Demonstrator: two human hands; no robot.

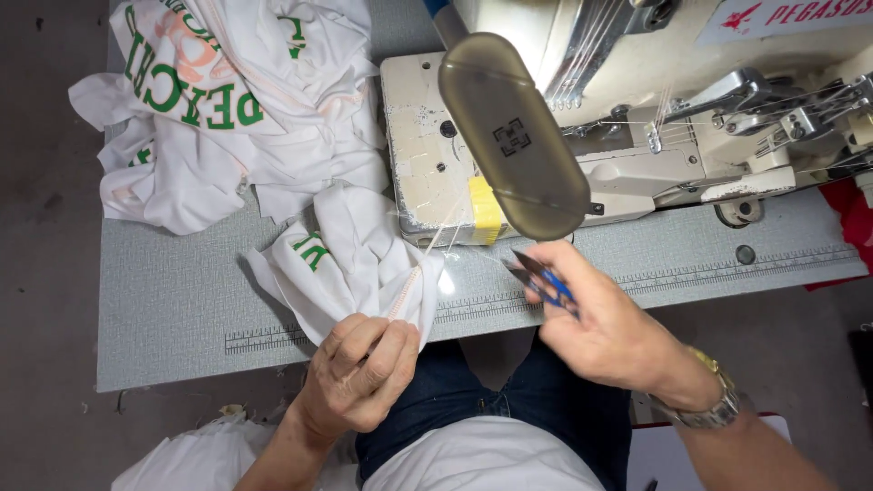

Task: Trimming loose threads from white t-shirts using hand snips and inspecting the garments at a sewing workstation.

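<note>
Left hand: the left hand (359, 373) is seen at the lower centre-left of the frame, closed in a grip on the near edge of a white garment piece (350, 259); the fingers (382, 350) are curled over the cloth.
Right hand: the right hand (605, 323) is placed at the lower centre-right, closed around a pair of blue-handled thread snips (544, 280), whose blades are pointed toward the upper left. A metal wristwatch (714, 400) is worn on this wrist.
White garment piece: it is bunched on the table just left of centre, with green lettering partly shown on a fold. A narrow ribbed strip (409, 282) is stretched from the left hand up toward the machine bed.
Thread: a thin thread (482, 259) appears to be drawn between the cloth and the snips; whether it is touched by the blades cannot be told.
Sewing machine: a cream industrial sewing machine (637, 118) is set across the upper right, with a yellow tape patch (485, 209) at the front edge of its bed.
Lamp head: an oval, smoky translucent lamp head (514, 136) is hung over the machine bed at upper centre.
Garment pile: a heap of white garments (227, 100) with green and pale orange print is piled at the upper left.
Table: a grey table (173, 300) with a printed ruler along its near edge is spread across the middle.
Lap: dark blue jeans (509, 400) and a white shirt are seen at the bottom centre.
</note>
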